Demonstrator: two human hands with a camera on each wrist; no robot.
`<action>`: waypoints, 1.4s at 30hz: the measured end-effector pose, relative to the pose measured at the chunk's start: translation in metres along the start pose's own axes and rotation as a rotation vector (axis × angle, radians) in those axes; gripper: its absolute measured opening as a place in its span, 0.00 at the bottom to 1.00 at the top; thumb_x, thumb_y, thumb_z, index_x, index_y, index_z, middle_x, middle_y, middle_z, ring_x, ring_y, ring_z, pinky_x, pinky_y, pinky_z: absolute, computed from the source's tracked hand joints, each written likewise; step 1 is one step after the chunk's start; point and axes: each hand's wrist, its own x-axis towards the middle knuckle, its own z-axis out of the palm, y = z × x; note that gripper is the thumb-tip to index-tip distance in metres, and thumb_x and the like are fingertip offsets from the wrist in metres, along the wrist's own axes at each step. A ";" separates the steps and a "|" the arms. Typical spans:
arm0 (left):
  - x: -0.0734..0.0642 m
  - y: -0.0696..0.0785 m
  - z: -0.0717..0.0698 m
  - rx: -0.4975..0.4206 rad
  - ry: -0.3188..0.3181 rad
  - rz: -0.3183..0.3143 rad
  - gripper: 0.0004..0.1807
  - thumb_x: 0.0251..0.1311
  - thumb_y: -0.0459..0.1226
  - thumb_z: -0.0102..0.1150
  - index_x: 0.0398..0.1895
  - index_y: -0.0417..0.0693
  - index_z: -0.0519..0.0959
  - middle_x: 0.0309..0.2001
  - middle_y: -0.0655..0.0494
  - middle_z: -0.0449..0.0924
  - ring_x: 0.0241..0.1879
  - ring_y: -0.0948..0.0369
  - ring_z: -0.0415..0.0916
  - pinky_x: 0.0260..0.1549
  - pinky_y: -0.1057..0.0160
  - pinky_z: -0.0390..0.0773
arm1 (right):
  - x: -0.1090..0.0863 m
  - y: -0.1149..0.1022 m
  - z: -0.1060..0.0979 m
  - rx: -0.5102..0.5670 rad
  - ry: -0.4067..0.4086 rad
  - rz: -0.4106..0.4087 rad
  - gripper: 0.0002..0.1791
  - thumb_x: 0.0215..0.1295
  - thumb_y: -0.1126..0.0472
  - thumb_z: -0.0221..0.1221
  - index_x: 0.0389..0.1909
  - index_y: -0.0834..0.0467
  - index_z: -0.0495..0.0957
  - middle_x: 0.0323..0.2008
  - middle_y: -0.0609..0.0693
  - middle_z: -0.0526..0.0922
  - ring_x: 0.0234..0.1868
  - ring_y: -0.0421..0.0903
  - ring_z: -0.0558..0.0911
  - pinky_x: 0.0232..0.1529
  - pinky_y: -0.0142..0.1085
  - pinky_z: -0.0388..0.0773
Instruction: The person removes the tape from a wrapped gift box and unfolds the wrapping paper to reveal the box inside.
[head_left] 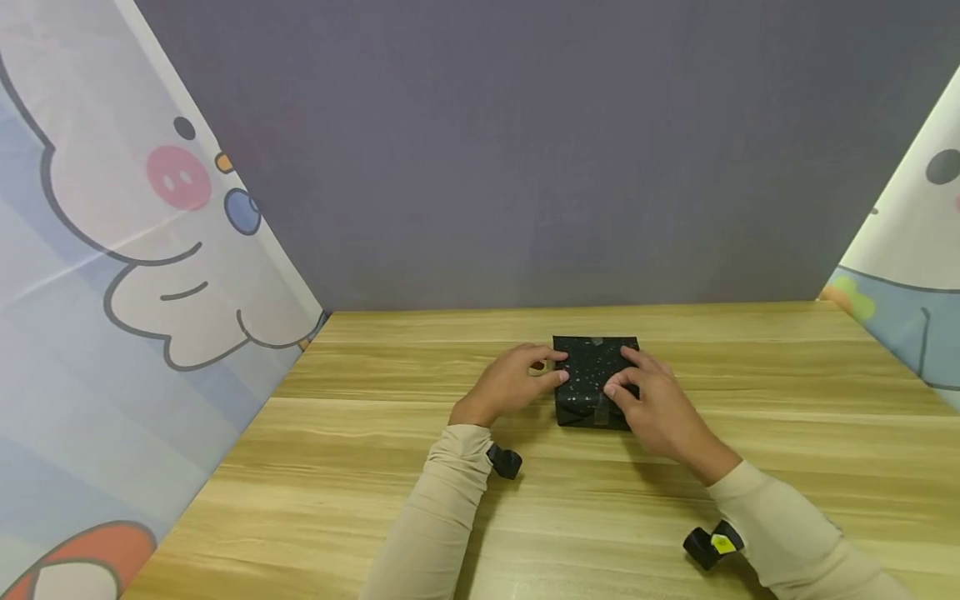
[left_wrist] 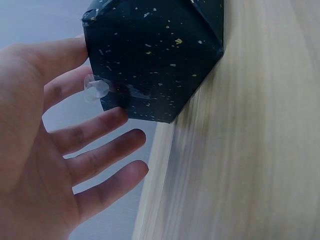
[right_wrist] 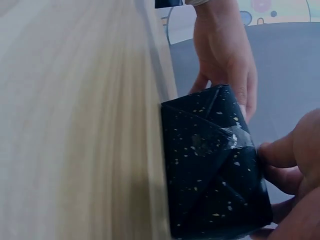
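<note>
Spreading across the lower half of the head view, a wood-grain table (head_left: pixel 787 400) is backed by a grey wall (head_left: pixel 525 167) and flanked by cartoon-printed sheets (head_left: pixel 112 350). A black speckled box (head_left: pixel 588 371) is set on the table between the hands, nearer its far edge. The box's left edge is touched by the left hand (head_left: pixel 510 383), its thumb and forefinger held apart. The box's top is touched by the right hand (head_left: pixel 660 408); its fingers are bent, with thumb and forefinger tips close together, and whether anything is pinched there cannot be told. A tape strip (head_left: pixel 602 410) is seen on the near side.

In the left wrist view, the left fingers are shown nearly straight and fanned, the last two held clear of the box. A clear tape end (left_wrist: pixel 96 90) is revealed jutting past the box's edge, which cannot be made out from the head.

In the right wrist view, slanting paper folds and shiny tape (right_wrist: pixel 237 139) are shown on one side of the box. Its edge is met by the right fingertips, and the left hand is seen beyond it.
</note>
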 end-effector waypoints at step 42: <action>-0.002 0.001 0.000 -0.036 -0.024 -0.028 0.25 0.71 0.59 0.52 0.68 0.69 0.74 0.61 0.70 0.74 0.54 0.65 0.77 0.49 0.59 0.78 | -0.008 -0.020 -0.030 -0.086 -0.371 -0.244 0.13 0.68 0.63 0.64 0.25 0.44 0.81 0.73 0.67 0.61 0.75 0.70 0.48 0.66 0.71 0.45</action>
